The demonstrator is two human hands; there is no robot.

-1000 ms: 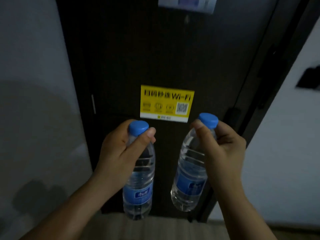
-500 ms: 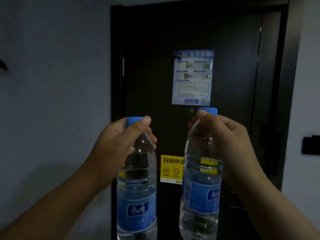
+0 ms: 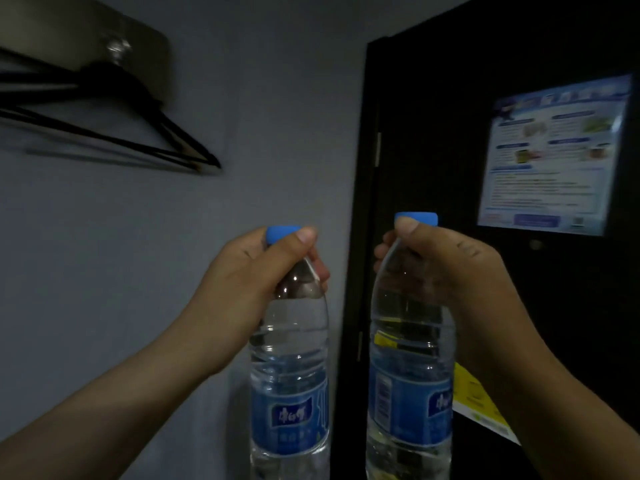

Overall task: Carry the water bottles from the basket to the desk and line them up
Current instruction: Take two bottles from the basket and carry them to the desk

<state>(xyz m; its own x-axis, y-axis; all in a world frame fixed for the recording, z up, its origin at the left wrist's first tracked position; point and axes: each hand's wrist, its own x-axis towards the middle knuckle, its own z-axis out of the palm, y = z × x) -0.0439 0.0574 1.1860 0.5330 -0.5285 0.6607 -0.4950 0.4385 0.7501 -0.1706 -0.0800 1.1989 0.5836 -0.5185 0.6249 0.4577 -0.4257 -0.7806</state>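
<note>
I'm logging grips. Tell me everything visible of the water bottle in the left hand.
The water bottle is clear ribbed plastic with a blue cap and a blue label bearing white characters. Capped and nearly full, it hangs upright in the air before a grey wall, beside a dark door. The left hand grips its neck, thumb against the cap. Its base is out of frame.

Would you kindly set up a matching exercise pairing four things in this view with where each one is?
Things:
1 left bottle
2 right bottle
3 black hangers
4 blue poster

Places:
A on the dark door
B on the grey wall, upper left
C gripped by the right hand
D gripped by the left hand

Pairs: 1-D, 2-C, 3-B, 4-A.
</note>
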